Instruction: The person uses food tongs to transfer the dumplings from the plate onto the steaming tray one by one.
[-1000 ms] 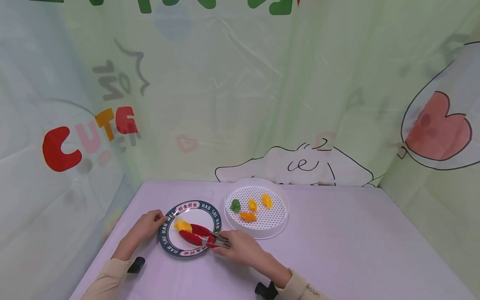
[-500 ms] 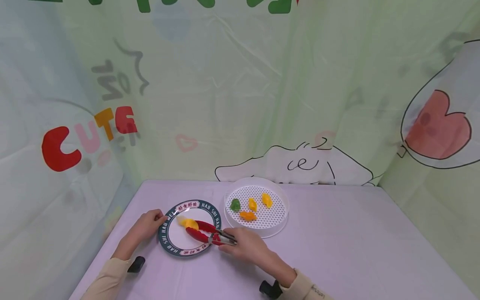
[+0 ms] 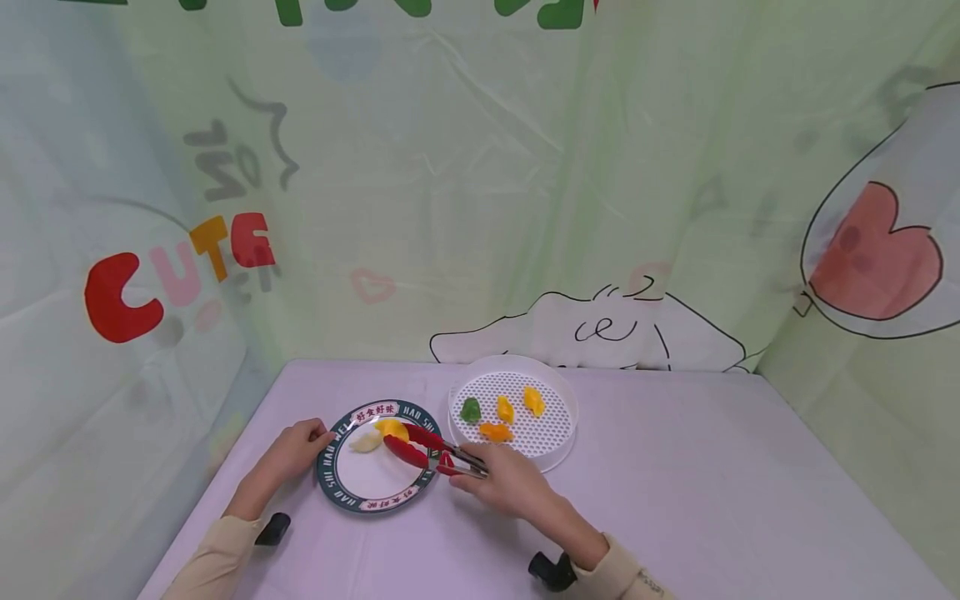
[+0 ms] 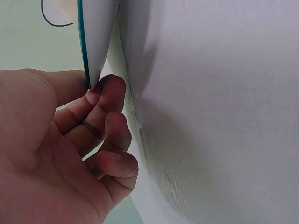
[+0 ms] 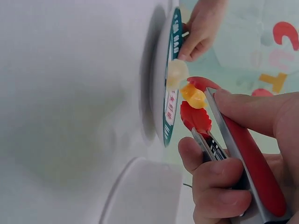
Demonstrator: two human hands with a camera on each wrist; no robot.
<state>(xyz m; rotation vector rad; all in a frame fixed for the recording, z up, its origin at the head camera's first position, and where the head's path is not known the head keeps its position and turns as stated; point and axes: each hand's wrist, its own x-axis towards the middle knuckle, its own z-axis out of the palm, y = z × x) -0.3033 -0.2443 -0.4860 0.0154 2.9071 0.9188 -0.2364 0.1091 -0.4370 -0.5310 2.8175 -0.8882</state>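
Yellow dumpling (image 3: pixel 393 429) sits pinched between the red tips of the tongs (image 3: pixel 420 448), lower centre-left of the head view, over the far part of the plate (image 3: pixel 341 492). In the right wrist view the same dumpling (image 5: pixel 193 96) shows at upper centre, clamped between the scalloped tong ends (image 5: pixel 196 117), just beside a pale dumpling (image 5: pixel 176 73) that lies on the plate.

Handling, judged: the piece looks small, light and smooth-skinned, likely a moulded toy or soft dough, so it could slip or rotate out of a loose pinch. Best hold appears to be across its thick middle, with the scalloped ends biting both flanks; a hard squeeze may deform it if it is soft. Cannot tell its stiffness from these views.

Right hand (image 3: pixel 501 483): fingers and thumb curled round the tong arms, pressing them nearly together; the grip sits at the metal shank behind the red ends.

Left hand (image 3: pixel 296 450): fingers curled, thumb and forefinger pinching the plate rim at lower left of the head view; the left wrist view shows the rim (image 4: pixel 85 56) seated between thumb and fingertips (image 4: pixel 114 88), the other fingers folded against the surface (image 4: pixel 219 116).

White strainer tray (image 3: pixel 558 450) stands just right of the plate, holding one green and three orange-yellow pieces.
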